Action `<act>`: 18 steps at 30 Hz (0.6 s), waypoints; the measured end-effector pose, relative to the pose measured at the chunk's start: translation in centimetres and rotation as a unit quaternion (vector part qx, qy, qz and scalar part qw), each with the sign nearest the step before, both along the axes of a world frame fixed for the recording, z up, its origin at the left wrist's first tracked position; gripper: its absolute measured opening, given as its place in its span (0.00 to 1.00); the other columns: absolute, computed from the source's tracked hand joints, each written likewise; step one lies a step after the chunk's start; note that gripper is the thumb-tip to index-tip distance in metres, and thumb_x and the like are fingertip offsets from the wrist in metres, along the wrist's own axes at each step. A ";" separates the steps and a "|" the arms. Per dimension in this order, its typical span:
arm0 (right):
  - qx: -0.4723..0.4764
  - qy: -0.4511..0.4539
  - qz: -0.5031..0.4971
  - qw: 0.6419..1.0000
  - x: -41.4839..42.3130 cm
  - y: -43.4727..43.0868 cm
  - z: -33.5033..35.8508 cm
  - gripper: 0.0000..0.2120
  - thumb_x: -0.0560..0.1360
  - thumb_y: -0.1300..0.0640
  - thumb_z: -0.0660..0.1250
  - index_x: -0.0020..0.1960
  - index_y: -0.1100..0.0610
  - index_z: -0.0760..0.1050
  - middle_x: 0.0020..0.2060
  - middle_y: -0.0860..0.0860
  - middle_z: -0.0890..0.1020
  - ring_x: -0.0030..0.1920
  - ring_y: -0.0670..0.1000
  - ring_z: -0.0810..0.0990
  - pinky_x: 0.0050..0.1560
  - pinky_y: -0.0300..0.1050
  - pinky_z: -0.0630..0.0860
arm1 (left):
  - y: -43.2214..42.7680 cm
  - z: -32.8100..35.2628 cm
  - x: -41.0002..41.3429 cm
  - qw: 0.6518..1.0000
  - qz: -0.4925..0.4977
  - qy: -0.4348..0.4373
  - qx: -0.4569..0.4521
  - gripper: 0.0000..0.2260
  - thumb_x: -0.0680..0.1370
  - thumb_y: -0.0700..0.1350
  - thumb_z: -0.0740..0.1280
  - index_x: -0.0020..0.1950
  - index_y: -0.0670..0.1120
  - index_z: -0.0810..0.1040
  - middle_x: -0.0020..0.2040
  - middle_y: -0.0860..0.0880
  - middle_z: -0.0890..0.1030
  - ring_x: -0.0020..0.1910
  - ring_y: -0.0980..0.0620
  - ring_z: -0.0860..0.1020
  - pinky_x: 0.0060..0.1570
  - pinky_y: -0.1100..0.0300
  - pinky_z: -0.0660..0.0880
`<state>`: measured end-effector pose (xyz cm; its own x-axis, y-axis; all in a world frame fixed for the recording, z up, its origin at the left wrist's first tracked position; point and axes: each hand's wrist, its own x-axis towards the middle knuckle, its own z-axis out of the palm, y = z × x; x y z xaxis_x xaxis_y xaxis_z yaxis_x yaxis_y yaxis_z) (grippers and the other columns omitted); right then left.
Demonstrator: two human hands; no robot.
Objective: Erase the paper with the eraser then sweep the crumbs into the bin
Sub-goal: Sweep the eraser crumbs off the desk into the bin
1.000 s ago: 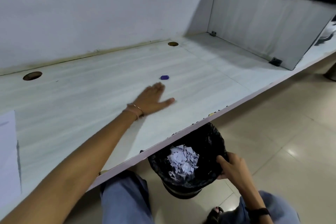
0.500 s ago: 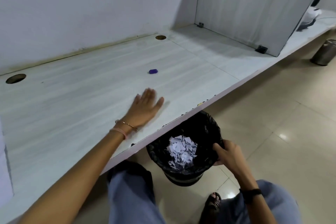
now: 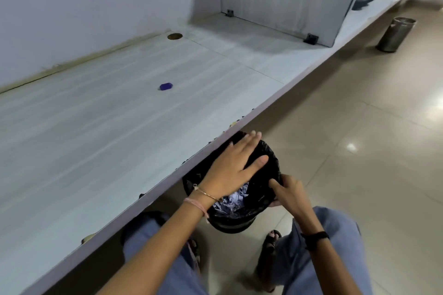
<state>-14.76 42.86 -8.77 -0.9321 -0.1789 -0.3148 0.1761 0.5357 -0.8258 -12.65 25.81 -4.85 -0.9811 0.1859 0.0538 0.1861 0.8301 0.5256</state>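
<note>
Bin [image 3: 239,221], black-lined, white scraps [image 3: 230,201] inside, rim held by right grip [image 3: 291,193]; left grip [image 3: 230,170] flat.

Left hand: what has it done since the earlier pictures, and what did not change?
The left hand slid off the desk toward the person and now hovers flat over the bin. It took hold of nothing. The right hand still grips the bin's rim, and the eraser lies where it was on the desk.

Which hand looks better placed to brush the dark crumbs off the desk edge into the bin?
Probably the left hand: it is flat and free above the round black-lined bin, right beside the white desk edge where the dark crumbs lie. The right hand is gripping the bin's rim.
</note>
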 end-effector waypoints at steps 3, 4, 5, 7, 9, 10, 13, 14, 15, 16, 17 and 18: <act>-0.002 -0.026 -0.023 0.999 -1.3 0.9 -2.1 0.11 0.77 0.64 0.59 0.36 0.62 0.68 0.27 0.54 0.80 0.23 0.48 0.81 0.22 0.36 0.72 | 1.1 -2.5 -2.2 0.989 0.054 -0.044 0.133 0.28 0.82 0.60 0.54 0.80 0.52 0.56 0.78 0.55 0.59 0.77 0.59 0.56 0.75 0.58 0.53; -0.005 -0.039 -0.031 0.999 -2.0 1.3 -3.0 0.10 0.77 0.64 0.59 0.37 0.62 0.69 0.29 0.55 0.80 0.24 0.49 0.82 0.25 0.40 0.76 | 1.2 -3.4 -3.2 0.979 0.086 -0.062 0.172 0.25 0.82 0.58 0.56 0.78 0.51 0.61 0.77 0.53 0.64 0.75 0.57 0.61 0.73 0.60 0.58; -0.009 -0.053 -0.041 0.998 -2.7 1.7 -4.1 0.09 0.76 0.64 0.59 0.38 0.63 0.71 0.31 0.56 0.81 0.26 0.51 0.83 0.29 0.47 0.80 | 1.4 -4.4 -4.3 0.966 0.116 -0.084 0.217 0.23 0.83 0.55 0.58 0.76 0.50 0.66 0.74 0.52 0.69 0.73 0.56 0.66 0.69 0.63 0.62; -0.015 -0.076 -0.063 0.995 -4.1 2.3 -6.3 0.07 0.76 0.64 0.59 0.41 0.65 0.73 0.34 0.58 0.82 0.28 0.53 0.84 0.35 0.55 0.82 | 1.7 -6.7 -6.3 0.935 0.162 -0.122 0.290 0.17 0.83 0.51 0.59 0.71 0.48 0.73 0.68 0.50 0.76 0.67 0.56 0.72 0.62 0.66 0.66; -0.010 -0.096 -0.083 0.992 -5.7 2.8 -8.7 0.07 0.76 0.65 0.58 0.43 0.65 0.73 0.37 0.59 0.82 0.29 0.53 0.84 0.31 0.49 0.82 | 2.2 -9.5 -8.8 0.910 0.189 -0.155 0.334 0.15 0.83 0.48 0.59 0.67 0.46 0.76 0.65 0.49 0.78 0.65 0.54 0.74 0.60 0.64 0.68; -0.006 -0.105 -0.092 0.990 -6.6 3.1 -10.1 0.06 0.76 0.65 0.58 0.45 0.65 0.74 0.39 0.59 0.82 0.29 0.53 0.83 0.30 0.46 0.82 | 2.5 -11.1 -10.2 0.898 0.199 -0.170 0.354 0.14 0.84 0.46 0.58 0.66 0.45 0.76 0.64 0.48 0.78 0.66 0.52 0.74 0.61 0.64 0.68; -0.009 -0.138 -0.126 0.982 -9.2 3.8 -14.9 0.08 0.75 0.64 0.58 0.52 0.63 0.74 0.44 0.60 0.82 0.36 0.56 0.84 0.34 0.49 0.83 | 3.6 -15.6 -13.8 0.859 0.238 -0.205 0.404 0.14 0.84 0.43 0.58 0.65 0.41 0.76 0.60 0.46 0.79 0.65 0.49 0.74 0.61 0.63 0.67; -0.005 -0.146 -0.137 0.980 -10.1 4.0 -16.8 0.10 0.74 0.63 0.59 0.53 0.62 0.73 0.46 0.60 0.82 0.39 0.58 0.84 0.38 0.53 0.83 | 4.0 -17.1 -15.0 0.848 0.252 -0.212 0.415 0.14 0.84 0.42 0.58 0.65 0.40 0.76 0.60 0.45 0.78 0.65 0.49 0.74 0.60 0.64 0.68; 0.003 -0.154 -0.147 0.977 -11.2 4.4 -19.0 0.11 0.73 0.62 0.59 0.54 0.62 0.73 0.48 0.60 0.81 0.42 0.60 0.83 0.41 0.57 0.83 | 4.4 -18.7 -16.3 0.840 0.261 -0.220 0.422 0.14 0.84 0.42 0.57 0.65 0.39 0.75 0.60 0.44 0.78 0.63 0.49 0.75 0.58 0.66 0.69; 0.008 -0.160 -0.156 0.975 -12.1 4.7 -21.2 0.12 0.72 0.61 0.60 0.55 0.61 0.73 0.49 0.60 0.81 0.44 0.61 0.82 0.44 0.60 0.82 | 4.7 -20.2 -17.3 0.834 0.268 -0.226 0.425 0.14 0.84 0.41 0.57 0.65 0.38 0.75 0.60 0.43 0.78 0.62 0.50 0.74 0.56 0.69 0.70; 0.013 -0.165 -0.167 0.972 -12.8 5.0 -23.4 0.13 0.72 0.61 0.60 0.55 0.61 0.73 0.50 0.60 0.81 0.46 0.62 0.82 0.46 0.61 0.81 | 5.0 -21.4 -18.2 0.831 0.273 -0.230 0.426 0.13 0.84 0.41 0.57 0.65 0.38 0.75 0.60 0.44 0.77 0.61 0.50 0.74 0.54 0.71 0.70; 0.012 -0.171 -0.180 0.969 -13.5 5.3 -25.3 0.13 0.71 0.61 0.60 0.55 0.61 0.73 0.50 0.60 0.80 0.47 0.62 0.81 0.46 0.61 0.81 | 5.4 -22.9 -19.4 0.827 0.277 -0.236 0.429 0.13 0.84 0.41 0.57 0.64 0.38 0.75 0.58 0.44 0.77 0.61 0.50 0.74 0.55 0.70 0.71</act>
